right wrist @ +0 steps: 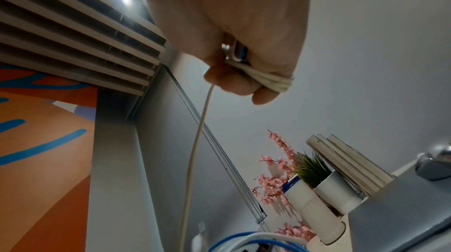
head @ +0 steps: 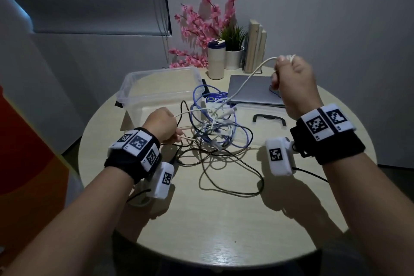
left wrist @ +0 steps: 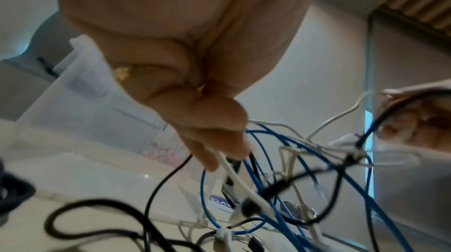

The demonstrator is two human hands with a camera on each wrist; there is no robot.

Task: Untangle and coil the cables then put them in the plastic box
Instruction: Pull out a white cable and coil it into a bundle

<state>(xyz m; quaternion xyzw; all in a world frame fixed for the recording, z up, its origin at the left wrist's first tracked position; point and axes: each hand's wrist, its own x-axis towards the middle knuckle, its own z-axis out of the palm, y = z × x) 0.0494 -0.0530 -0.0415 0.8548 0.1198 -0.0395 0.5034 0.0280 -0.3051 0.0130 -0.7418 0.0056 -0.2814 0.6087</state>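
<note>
Gripping white cable (head: 248, 78): right hand (head: 295, 83) raised, left hand (head: 162, 124) low; blue label (left wrist: 220, 201) unreadable.

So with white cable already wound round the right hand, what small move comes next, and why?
Probably the left hand feeds its pinched strand out of the tangle so the right hand can add another turn: the white cable runs taut into the pile, and the plastic box holds no cable.

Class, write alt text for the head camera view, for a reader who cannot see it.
A person's right hand holds up a white cable wound around its fingers, while the left hand pinches white cable low beside a tangle of blue, black and white cables on a round table. A clear plastic box stands open behind the tangle, near a closed laptop.
</note>
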